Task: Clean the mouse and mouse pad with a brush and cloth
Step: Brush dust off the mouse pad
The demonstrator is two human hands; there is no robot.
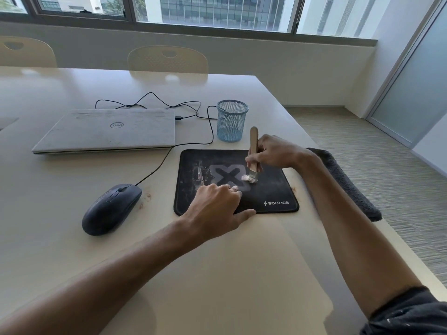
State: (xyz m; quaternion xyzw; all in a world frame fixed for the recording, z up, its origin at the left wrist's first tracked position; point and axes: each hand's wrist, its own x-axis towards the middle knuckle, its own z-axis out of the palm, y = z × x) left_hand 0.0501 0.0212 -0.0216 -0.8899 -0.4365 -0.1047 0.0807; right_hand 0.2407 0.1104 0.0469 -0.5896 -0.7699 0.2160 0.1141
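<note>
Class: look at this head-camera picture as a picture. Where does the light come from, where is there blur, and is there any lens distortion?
Head view: daylight enters from the windows behind the table, leaving soft sheen on its far top; the brush bristles in the right hand look smeared; the wide lens bows the window frame and stretches both forearms.

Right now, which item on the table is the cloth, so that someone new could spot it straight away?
Start at the black mouse pad near the table's right edge. Just past the pad's right side, behind the right hand's forearm, lies the cloth, a dark grey folded strip along the table edge. It is the only soft, fuzzy thing there; the pad is flat and printed.
</note>
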